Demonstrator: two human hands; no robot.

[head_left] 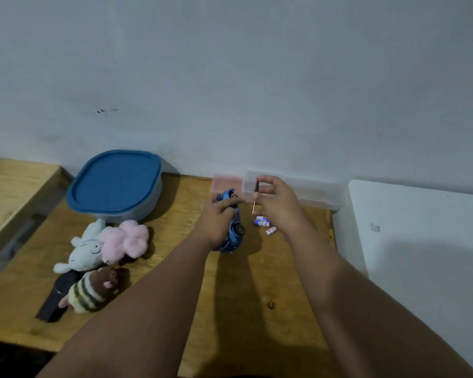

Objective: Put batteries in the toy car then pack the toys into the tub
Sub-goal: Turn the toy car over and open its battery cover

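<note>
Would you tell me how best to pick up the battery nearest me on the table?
The battery lies flat on its side with bare table around it. Come from above and pinch across its round middle, since both long sides are free.

**Arms and grips: what is worn**

We log two arms, both bare. The left forearm [153, 296] is uncovered from the lower edge up to the wrist. The right forearm [339, 282] is likewise bare skin along all we see. The left grip [219, 216] and right grip [279, 205] are bare too. Nails and finer marks are too blurred for us to read.
</note>
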